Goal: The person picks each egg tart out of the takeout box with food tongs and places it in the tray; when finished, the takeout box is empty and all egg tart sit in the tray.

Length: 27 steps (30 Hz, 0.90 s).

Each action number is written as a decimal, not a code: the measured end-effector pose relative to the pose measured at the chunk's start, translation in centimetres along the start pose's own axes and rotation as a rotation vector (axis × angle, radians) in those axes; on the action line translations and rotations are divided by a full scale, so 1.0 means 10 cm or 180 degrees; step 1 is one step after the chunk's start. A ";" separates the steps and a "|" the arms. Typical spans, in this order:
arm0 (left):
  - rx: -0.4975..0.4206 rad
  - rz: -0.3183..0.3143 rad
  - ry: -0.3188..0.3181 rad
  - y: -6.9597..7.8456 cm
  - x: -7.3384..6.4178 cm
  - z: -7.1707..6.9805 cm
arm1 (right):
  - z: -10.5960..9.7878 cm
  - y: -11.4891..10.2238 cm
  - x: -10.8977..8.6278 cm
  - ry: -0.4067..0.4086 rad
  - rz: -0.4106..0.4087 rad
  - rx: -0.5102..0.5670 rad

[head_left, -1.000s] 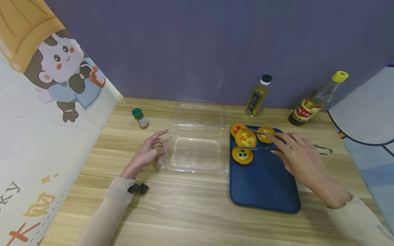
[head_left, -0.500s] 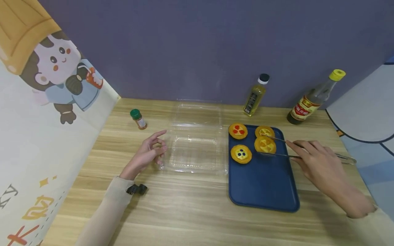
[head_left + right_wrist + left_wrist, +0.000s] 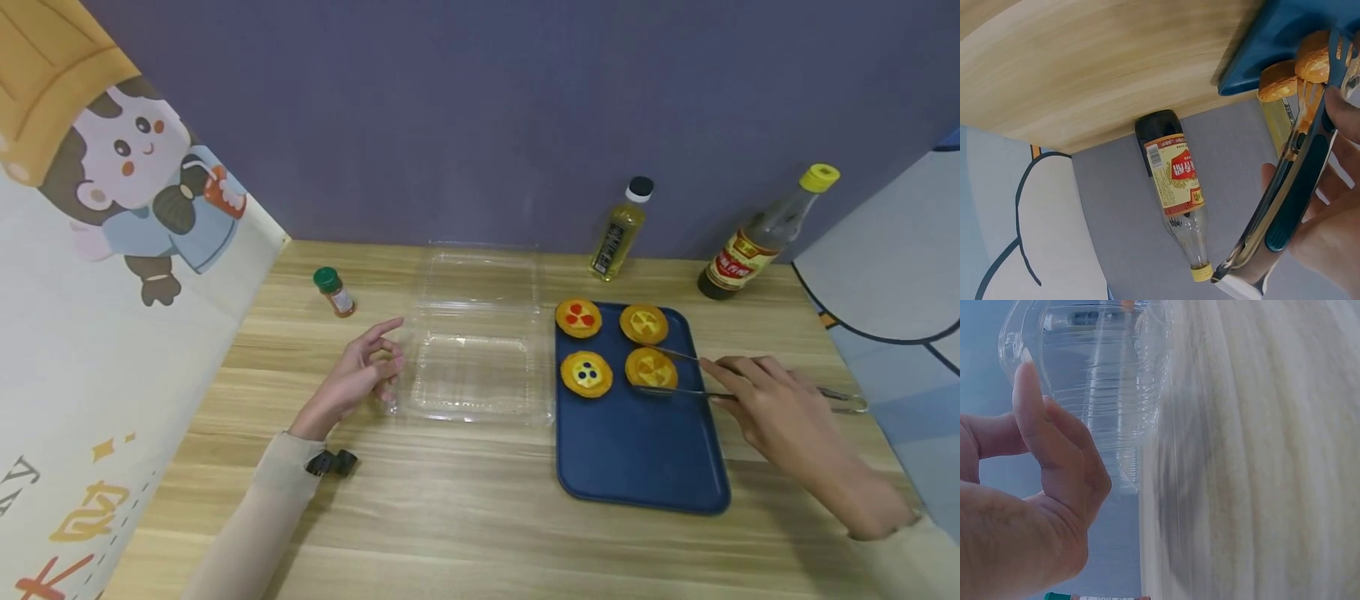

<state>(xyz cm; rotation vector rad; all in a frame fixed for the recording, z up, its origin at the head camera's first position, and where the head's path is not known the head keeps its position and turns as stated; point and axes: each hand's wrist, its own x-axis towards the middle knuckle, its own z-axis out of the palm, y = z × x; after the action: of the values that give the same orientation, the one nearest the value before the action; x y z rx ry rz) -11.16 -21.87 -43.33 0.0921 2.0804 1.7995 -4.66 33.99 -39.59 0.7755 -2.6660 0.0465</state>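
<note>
My right hand grips metal tongs with dark green grips. Their two tips straddle a tart with orange-yellow wedges over the blue tray. Just behind it lies a tart with yellow wedges. On the tray's left side are a tart with red pieces and a tart with blue dots. My left hand has loosely bent fingers right at the left rim of a clear plastic container, whose lid lies open behind. In the left wrist view a fingertip overlaps the container's rim.
A small green-capped spice jar stands left of the container. An oil bottle and a yellow-capped vinegar bottle stand along the back wall, behind the tray. A decorated wall bounds the left side.
The tongs have moved the orange-yellow tart from the left of the tray to the right, then slightly toward me, in front of the yellow-wedge tart. My left hand has stayed put.
</note>
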 end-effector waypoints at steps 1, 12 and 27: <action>-0.0001 0.0000 0.0003 0.00 0.00 0.00 | 0.01 0.00 0.00 -0.0025 0.0003 0.0007; -0.0049 -0.0014 0.0007 -0.01 0.01 -0.01 | 0.05 0.00 0.01 -0.0159 0.0021 0.0019; 0.0004 -0.0020 0.0005 0.01 0.00 0.00 | 0.03 0.01 0.02 -0.0219 -0.0029 -0.0002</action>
<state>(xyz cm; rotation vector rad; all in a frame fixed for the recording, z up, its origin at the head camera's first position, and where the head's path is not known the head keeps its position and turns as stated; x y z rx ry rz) -11.19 -21.89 -43.21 0.0845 2.0807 1.7952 -4.97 33.98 -39.81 0.8029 -2.7267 0.0168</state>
